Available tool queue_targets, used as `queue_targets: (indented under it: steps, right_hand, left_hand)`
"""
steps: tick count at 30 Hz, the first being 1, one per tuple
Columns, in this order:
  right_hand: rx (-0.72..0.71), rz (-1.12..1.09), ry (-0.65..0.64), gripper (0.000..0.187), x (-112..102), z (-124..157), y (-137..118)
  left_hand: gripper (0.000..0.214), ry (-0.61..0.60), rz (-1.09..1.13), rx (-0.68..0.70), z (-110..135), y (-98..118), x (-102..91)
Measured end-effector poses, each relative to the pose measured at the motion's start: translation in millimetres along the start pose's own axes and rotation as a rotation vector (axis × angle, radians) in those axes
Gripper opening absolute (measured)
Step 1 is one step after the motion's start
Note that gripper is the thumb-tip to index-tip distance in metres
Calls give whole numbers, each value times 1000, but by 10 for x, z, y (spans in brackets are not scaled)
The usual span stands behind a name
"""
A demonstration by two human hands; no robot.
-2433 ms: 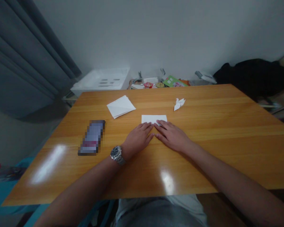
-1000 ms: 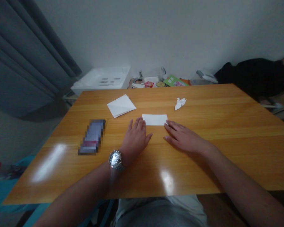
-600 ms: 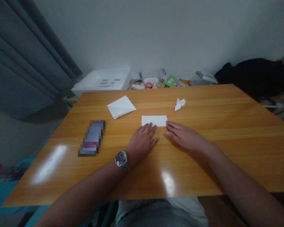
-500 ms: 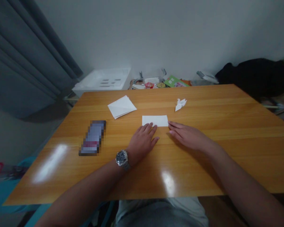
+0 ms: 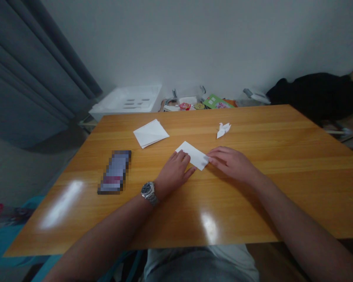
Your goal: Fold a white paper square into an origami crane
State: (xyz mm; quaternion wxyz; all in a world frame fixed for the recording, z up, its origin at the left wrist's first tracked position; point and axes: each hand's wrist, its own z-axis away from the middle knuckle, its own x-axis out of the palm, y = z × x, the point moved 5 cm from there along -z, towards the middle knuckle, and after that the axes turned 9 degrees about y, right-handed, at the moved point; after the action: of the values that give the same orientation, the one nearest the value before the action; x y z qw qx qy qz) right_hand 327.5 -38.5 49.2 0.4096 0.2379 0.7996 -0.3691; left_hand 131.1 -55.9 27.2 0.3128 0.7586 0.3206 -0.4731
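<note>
A folded white paper rectangle lies turned at an angle on the wooden table. My left hand, with a metal watch on the wrist, rests flat with fingertips on the paper's near left edge. My right hand pinches the paper's right corner with curled fingers. A small white paper crane stands farther back to the right. A stack of white square sheets lies back left.
A phone lies to the left of my hands. Behind the table are a white box, small colourful packages and a dark bag. A grey curtain hangs at left.
The paper rectangle lay square to the table edge; it is now rotated, its right end drawn toward me. My right hand went from lying flat beside it to pinching its corner.
</note>
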Motion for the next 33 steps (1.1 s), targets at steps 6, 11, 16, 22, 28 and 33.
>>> queue_targets:
  steps: [6, 11, 16, 22, 28, 33]
  right_hand:
    - [-142, -20, -100, 38, 208, 46, -45]
    - [-169, -37, -151, 34, 273, 69, -30]
    - [-148, -65, -154, 32, 260, 77, -21]
    - [-134, -73, -164, 32, 258, 84, -38]
    - [-101, -110, -172, 34, 296, 91, -11]
    - [-90, -103, -170, 33, 293, 82, -19]
  left_hand:
    - [27, 20, 74, -30, -13, -124, 3]
    - [52, 36, 58, -65, 24, -206, -9]
    - [69, -13, -74, -122, 69, -238, 21]
    - [70, -50, -86, -110, 80, -268, 30]
    - [83, -67, -81, -82, 85, -278, 14]
    - [91, -98, -72, -60, 107, -277, 28]
